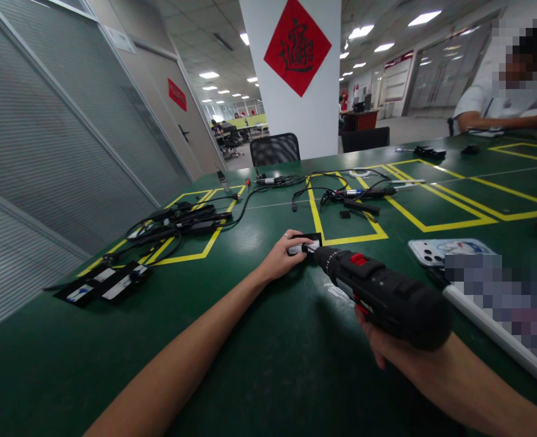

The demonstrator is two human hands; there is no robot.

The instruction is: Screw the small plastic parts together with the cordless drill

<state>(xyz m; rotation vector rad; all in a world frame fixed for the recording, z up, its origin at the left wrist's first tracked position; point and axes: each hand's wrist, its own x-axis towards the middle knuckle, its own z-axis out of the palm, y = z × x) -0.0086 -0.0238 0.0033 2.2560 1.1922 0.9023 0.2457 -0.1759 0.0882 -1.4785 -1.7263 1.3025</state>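
Observation:
My right hand (pixel 377 340) is wrapped around the grip of a black cordless drill (pixel 386 294) with red details. The drill points away and to the left, its chuck close to my left fingers. Near the middle of the table, my left hand (pixel 281 257), with a ring on one finger, holds a small black-and-white part (pixel 313 243) down against the tabletop. The bit's tip meets or nearly meets this part; exact contact is too small to tell. Fingers and chuck cover much of the part.
On the green table (pixel 250 340), a tangle of black cables (pixel 186 218) and flat black-and-white pieces (pixel 122 284) lie left. A cabled tool (pixel 363 193) lies farther back. A phone (pixel 459 250) and a partly blurred white-edged object (pixel 491 328) are right. A person (pixel 491 106) sits far right.

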